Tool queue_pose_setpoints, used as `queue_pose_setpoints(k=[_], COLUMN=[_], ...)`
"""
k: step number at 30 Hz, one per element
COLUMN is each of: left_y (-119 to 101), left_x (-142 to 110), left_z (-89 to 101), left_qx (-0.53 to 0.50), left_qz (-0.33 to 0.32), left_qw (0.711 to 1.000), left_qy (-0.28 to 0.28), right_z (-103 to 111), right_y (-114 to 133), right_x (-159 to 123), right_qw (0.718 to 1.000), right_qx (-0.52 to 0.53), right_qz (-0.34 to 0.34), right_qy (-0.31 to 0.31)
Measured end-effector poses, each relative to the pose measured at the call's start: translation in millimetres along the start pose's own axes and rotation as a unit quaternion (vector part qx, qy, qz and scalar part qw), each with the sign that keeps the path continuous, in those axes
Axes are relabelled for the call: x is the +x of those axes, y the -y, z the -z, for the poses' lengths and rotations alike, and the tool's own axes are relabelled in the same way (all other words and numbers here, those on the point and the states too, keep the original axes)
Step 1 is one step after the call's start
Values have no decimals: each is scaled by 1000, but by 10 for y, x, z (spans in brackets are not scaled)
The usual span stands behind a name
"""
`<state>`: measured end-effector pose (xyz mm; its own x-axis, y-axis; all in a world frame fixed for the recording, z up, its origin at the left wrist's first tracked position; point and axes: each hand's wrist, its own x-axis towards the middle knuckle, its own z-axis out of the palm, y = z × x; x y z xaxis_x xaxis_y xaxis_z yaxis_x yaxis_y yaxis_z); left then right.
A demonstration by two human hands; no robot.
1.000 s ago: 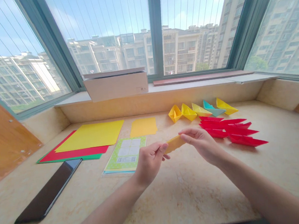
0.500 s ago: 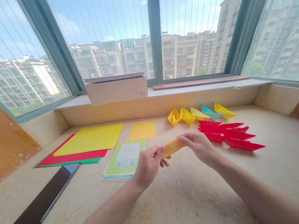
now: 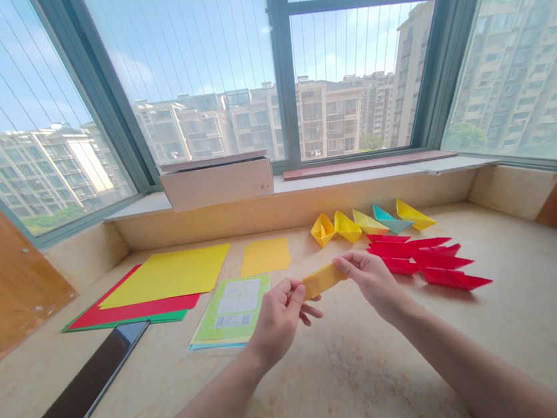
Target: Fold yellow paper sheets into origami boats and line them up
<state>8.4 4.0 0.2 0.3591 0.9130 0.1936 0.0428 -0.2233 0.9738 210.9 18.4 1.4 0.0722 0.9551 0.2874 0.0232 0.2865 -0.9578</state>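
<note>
"How do your hands hold the strip (image 3: 323, 282)?"

"You have it stretched between them, over the middle of the counter (image 3: 367, 373). Your left hand (image 3: 277, 316) pinches its left end, thumb on top, with some fingers showing past the near edge. Your right hand (image 3: 375, 285) pinches the right end between thumb and fingers."

"Is it level?"

"It slants: the right end appears higher or farther; you can't tell which."

"And your forearms?"

"Your left forearm (image 3: 214, 401) comes from the near left, your right forearm (image 3: 455, 350) from the near right, both angled inward."

"What's around you?"

"Red boats (image 3: 428, 262) just right of your right hand; a packet (image 3: 232, 308) left of your left hand."
</note>
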Motion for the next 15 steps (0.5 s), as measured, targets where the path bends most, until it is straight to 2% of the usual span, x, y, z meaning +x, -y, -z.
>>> queue_pose_setpoints(k=[4,7,9,15], left_y=[-24,17,42,-11], left_x=[-25,-26,-23,-38], left_z=[31,82,109,79], left_qx=[55,126,157,123], left_qz=[-1,-32,-54,-49], left_qw=[998,990,985,991], left_qy=[-32,-54,-50,-36], right_z=[-21,-24,-20,19], right_y=[-13,-54,-79,-62], right_x=[-27,-50,-58,-33], right_qw=[1000,999,998,996], right_qx=[-14,-29,-40,-66], right_qz=[8,25,39,49], right_qy=[9,21,22,19])
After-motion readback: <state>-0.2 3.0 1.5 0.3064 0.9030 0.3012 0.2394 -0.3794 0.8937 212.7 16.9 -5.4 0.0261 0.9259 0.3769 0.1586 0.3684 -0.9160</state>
